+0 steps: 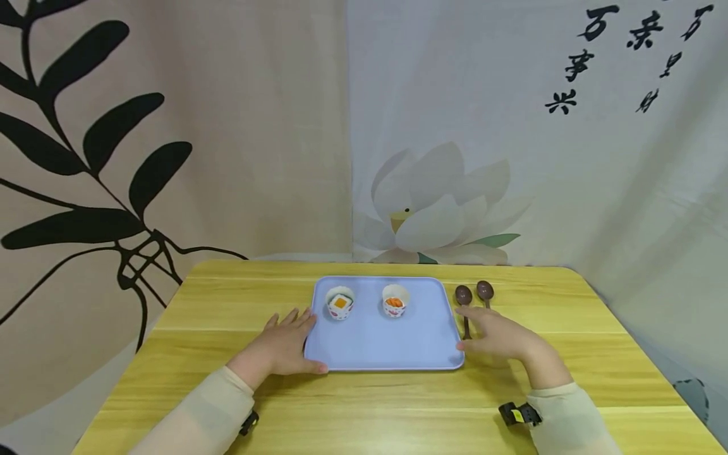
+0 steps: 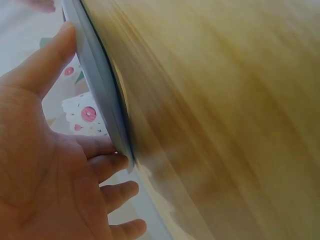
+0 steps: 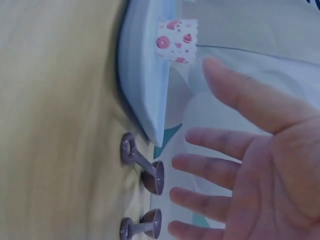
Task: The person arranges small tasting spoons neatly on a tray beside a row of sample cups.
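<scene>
A pale blue rectangular tray [image 1: 364, 344] lies on the wooden table. On it stand two small patterned paper cups: the left cup [image 1: 339, 303] holds something white with a yellow-orange square on top, and the right cup [image 1: 395, 301] holds orange pieces. My left hand [image 1: 284, 346] touches the tray's left edge with spread fingers, its thumb at the near left corner. By the right edge is my right hand [image 1: 500, 335], fingers extended and apart from the spoons in the right wrist view. Two brown spoons, a nearer spoon [image 3: 145, 165] and another spoon [image 3: 142, 226], lie right of the tray.
The yellow wooden table [image 1: 387, 417] reaches back to a hanging cloth [image 1: 273, 126] printed with leaves, a flower and characters. Dark wrist devices show under both sleeves, the right device [image 1: 519, 414] most plainly.
</scene>
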`<action>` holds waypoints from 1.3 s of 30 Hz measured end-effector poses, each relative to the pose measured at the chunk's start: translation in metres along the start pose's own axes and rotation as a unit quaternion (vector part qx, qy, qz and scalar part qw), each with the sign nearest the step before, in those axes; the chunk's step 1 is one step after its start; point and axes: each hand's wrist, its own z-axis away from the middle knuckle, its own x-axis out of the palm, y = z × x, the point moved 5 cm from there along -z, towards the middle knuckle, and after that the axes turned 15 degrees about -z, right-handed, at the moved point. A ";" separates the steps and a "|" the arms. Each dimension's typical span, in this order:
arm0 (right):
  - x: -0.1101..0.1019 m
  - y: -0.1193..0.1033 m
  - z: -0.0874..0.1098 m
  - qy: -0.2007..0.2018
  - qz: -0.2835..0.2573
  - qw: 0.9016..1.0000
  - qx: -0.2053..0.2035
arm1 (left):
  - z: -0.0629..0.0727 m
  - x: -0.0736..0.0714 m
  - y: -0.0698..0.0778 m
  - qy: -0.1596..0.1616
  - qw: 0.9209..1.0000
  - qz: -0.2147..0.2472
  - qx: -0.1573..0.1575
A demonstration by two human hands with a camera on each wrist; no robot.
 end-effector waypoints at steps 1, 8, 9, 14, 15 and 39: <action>-0.002 0.000 0.001 0.004 -0.007 1.000 0.004 | 0.000 0.000 0.000 -0.001 1.000 -0.001 -0.001; -0.011 0.003 0.002 0.042 -0.029 0.998 0.023 | -0.001 0.000 0.001 -0.002 1.000 0.001 -0.001; -0.012 0.004 0.003 0.046 -0.027 0.998 0.022 | -0.001 0.000 0.001 -0.003 1.000 0.001 -0.001; -0.017 0.008 0.003 0.065 -0.018 0.997 0.033 | -0.002 0.001 0.000 -0.004 1.000 -0.003 -0.003; -0.019 0.009 0.002 0.072 -0.015 0.997 0.036 | -0.002 0.001 0.000 -0.004 1.000 -0.003 -0.003; -0.036 0.051 -0.001 0.230 -0.052 0.969 0.074 | 0.001 -0.001 0.000 -0.002 1.000 0.000 -0.003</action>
